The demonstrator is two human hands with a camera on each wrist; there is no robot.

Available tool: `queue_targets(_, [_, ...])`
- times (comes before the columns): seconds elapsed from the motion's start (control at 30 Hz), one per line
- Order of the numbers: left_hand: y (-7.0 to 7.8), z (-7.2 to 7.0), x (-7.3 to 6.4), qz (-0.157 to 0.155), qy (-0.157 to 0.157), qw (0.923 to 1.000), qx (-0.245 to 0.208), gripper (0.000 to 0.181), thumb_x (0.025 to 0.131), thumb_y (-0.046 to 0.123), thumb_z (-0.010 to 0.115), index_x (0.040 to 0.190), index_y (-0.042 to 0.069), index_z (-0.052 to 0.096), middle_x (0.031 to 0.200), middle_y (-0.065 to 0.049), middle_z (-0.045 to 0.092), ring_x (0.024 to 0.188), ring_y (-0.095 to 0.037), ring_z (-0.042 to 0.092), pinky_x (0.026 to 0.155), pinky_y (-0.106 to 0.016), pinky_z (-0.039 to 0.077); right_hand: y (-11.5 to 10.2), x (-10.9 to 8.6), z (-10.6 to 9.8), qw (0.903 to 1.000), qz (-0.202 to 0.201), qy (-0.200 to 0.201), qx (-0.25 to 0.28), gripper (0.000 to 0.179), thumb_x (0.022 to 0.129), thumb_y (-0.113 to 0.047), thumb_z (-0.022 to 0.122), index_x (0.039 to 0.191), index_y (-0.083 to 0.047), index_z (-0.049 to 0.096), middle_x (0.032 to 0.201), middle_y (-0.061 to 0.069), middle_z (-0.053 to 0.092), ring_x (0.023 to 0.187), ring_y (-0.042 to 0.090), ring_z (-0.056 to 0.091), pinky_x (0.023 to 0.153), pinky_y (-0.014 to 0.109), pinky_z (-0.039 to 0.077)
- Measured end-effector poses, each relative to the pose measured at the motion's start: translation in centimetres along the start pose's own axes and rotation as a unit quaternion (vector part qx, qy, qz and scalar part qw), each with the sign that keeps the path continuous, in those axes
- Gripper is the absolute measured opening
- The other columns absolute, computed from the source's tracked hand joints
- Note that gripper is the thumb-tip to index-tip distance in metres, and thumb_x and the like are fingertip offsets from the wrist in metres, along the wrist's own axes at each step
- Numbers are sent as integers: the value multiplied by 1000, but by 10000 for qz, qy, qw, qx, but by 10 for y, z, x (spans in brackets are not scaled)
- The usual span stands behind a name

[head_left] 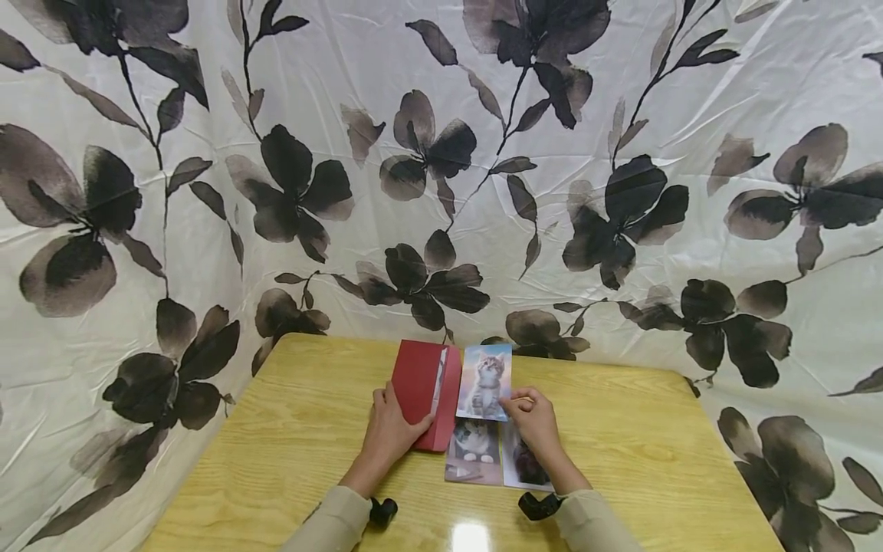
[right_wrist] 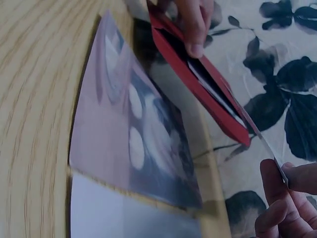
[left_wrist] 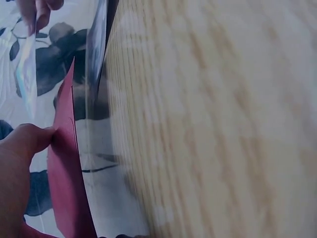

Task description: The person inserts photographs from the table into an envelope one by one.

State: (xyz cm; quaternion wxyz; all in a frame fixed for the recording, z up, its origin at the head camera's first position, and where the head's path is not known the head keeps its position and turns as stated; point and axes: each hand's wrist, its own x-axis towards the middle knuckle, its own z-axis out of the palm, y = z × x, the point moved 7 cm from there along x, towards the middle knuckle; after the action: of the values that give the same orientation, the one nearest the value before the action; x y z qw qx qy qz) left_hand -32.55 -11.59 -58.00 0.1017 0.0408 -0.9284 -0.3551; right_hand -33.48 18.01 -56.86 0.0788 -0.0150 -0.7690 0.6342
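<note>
My left hand [head_left: 392, 425] grips a red envelope [head_left: 416, 383], fingers along its left side and thumb at its opening. In the right wrist view the envelope [right_wrist: 185, 74] gapes, with a pale sheet edge inside its mouth. Between thumb and fingers, my right hand [head_left: 536, 422] pinches the lower right edge of a kitten picture card [head_left: 485, 376], held upright just right of the envelope. Below it lies a second cat picture card [head_left: 473, 464] on the table. Beside that is another picture card [head_left: 526, 466], partly hidden under my right hand and wrist.
The yellow wood-grain table [head_left: 297, 414] reaches back to a floral cloth [head_left: 428, 207] hanging behind and at the sides. Black wrist devices [head_left: 540, 506] sit at both cuffs. A bright light reflection shows at the near side of the table.
</note>
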Motion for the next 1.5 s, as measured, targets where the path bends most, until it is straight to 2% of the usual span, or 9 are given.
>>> queue_targets(0.23, [0,3,0,-62,-10,10000,41,118,82,51,90,162,-11,28,143,-32,42,116,-41,57,99,-54,57,-2,0,15,9995,-161,-194,-175,21,98,-11,80,102,3,64,74,13,74,57,8,46,54,24,36])
queue_targets(0.5, [3,4,0,27,26,10000,-16,116,83,50,89,161,-11,29,142,-31,43,115,-41,57,99,-53,56,2,6,27,9991,80,-330,-251,21,98,-14,80,101,-1,64,72,4,73,54,8,44,51,24,35])
queue_targets(0.8, [2,2,-2,71,92,9999,80,116,83,49,90,160,-13,30,142,-33,43,115,-42,58,100,-53,56,10,5,35,9983,301,-454,-222,20,98,-15,79,100,-2,64,75,9,75,58,10,51,53,25,38])
queue_targets(1.1, [2,2,-3,86,105,9999,79,116,82,49,90,159,-14,31,140,-33,44,113,-42,59,98,-53,57,12,7,41,9987,342,-323,-209,21,98,-17,80,99,-4,64,72,3,73,54,8,47,50,25,37])
queue_targets(1.3, [1,2,-2,42,68,9999,119,116,83,48,89,160,-14,30,141,-33,43,113,-43,59,98,-53,57,10,8,48,9992,188,-323,-130,21,97,-12,80,99,1,64,74,7,73,60,9,51,55,25,39])
queue_targets(1.5, [1,1,-1,19,33,9999,122,115,83,48,89,161,-13,29,142,-33,42,113,-43,59,98,-53,57,8,9,54,9997,-59,-218,-60,19,97,-6,79,101,7,65,72,-1,66,63,7,52,59,23,41])
